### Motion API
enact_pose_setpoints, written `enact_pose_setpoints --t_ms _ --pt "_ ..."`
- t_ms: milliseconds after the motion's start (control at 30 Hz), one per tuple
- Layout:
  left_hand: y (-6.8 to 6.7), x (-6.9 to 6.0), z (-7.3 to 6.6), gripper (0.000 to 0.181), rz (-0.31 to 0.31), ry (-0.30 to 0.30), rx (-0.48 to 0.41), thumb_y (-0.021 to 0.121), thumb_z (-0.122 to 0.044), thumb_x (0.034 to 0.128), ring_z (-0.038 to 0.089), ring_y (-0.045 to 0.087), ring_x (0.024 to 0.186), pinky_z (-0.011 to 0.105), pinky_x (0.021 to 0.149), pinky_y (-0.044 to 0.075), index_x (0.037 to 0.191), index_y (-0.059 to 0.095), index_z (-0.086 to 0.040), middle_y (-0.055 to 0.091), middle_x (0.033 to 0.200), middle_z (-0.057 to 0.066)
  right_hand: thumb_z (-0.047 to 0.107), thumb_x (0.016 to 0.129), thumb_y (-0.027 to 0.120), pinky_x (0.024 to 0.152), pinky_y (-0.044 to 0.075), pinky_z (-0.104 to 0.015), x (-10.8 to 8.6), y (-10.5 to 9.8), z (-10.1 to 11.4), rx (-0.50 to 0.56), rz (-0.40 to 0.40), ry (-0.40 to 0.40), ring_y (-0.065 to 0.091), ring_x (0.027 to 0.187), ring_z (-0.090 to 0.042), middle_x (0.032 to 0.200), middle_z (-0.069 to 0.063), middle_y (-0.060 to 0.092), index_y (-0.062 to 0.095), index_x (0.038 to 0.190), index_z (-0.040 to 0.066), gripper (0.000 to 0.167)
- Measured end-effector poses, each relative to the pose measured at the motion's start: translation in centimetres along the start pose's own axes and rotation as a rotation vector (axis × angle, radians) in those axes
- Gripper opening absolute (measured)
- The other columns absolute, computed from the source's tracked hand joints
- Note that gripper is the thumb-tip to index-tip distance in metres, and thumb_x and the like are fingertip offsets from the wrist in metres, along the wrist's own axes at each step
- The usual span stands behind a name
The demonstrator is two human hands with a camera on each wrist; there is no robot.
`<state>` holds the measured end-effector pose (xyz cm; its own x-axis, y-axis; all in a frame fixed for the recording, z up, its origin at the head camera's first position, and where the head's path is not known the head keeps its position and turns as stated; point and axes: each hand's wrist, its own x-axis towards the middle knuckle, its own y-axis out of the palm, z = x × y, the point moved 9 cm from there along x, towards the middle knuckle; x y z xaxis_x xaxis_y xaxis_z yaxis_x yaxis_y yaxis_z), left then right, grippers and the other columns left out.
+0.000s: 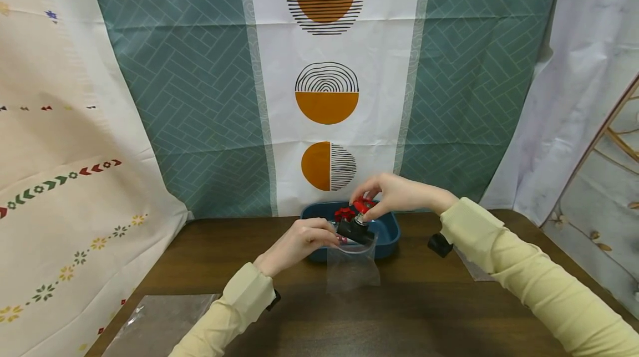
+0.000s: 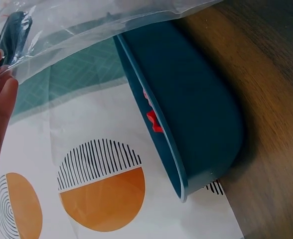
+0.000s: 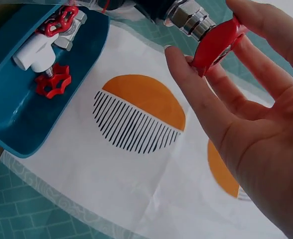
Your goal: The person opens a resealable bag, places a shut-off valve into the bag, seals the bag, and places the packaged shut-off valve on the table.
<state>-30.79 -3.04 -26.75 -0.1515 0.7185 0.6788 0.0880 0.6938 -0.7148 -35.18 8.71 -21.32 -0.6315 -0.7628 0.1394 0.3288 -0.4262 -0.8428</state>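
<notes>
By its red handwheel (image 3: 219, 47), my right hand (image 1: 391, 193) grips a valve with a black body (image 1: 355, 231) and a silver metal neck (image 3: 186, 19). A clear plastic bag (image 1: 353, 271) hangs below the valve, its rim pinched by my left hand (image 1: 307, 238). In the head view the black body lies tilted across the bag's mouth. The left wrist view shows the dark body (image 2: 14, 40) through or behind the plastic (image 2: 101, 35); how deep it sits in the bag I cannot tell.
Behind the hands stands a blue bin (image 1: 389, 243) on the wooden table (image 1: 319, 318). It holds a white valve (image 3: 34, 52) with a red handwheel and a metal valve (image 3: 69, 32). A flat clear bag (image 1: 160, 321) lies front left; a clear sheet (image 1: 474, 265) lies under the right arm.
</notes>
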Motion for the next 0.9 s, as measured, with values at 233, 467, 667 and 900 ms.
enact_pose_setpoints --t_ms 233,467,667,900 --pt "0.2 0.1 -0.1 0.021 0.017 0.003 0.010 0.071 0.004 0.0729 0.006 0.056 0.080 0.018 0.072 0.046 0.092 0.069 -0.005 0.060 0.089 0.000 0.019 0.075 0.075 0.068 0.047 -0.032 0.1 0.7 0.6 -0.059 0.018 0.015 0.050 0.085 -0.022 0.100 0.003 0.056 0.065 0.101 0.016 0.029" --pt "0.1 0.2 0.0 0.023 0.002 -0.024 -0.019 0.072 0.006 0.0706 0.007 0.056 0.079 0.019 0.071 0.047 0.090 0.069 -0.007 0.060 0.089 -0.002 0.015 0.074 0.075 0.062 0.045 -0.030 0.3 1.5 1.1 -0.115 0.050 -0.010 0.048 0.078 -0.022 0.091 0.003 0.055 0.066 0.101 0.012 0.029" --pt "0.3 0.2 -0.1 0.022 0.003 0.004 0.004 0.073 0.003 0.0695 0.011 0.057 0.080 0.019 0.073 0.046 0.090 0.069 -0.004 0.061 0.090 0.003 0.011 0.073 0.076 0.060 0.045 -0.026 0.5 2.7 1.3 -0.164 0.079 -0.026 0.048 0.076 -0.022 0.090 0.002 0.053 0.066 0.100 0.011 0.029" --pt "0.4 0.4 -0.3 0.020 0.014 0.005 0.008 0.072 0.004 0.0704 0.010 0.056 0.080 0.018 0.073 0.046 0.089 0.070 -0.004 0.060 0.089 0.002 0.013 0.072 0.077 0.058 0.044 -0.026 0.8 3.4 1.1 -0.190 0.079 -0.015 0.045 0.070 -0.014 0.083 0.004 0.053 0.063 0.098 0.009 0.030"
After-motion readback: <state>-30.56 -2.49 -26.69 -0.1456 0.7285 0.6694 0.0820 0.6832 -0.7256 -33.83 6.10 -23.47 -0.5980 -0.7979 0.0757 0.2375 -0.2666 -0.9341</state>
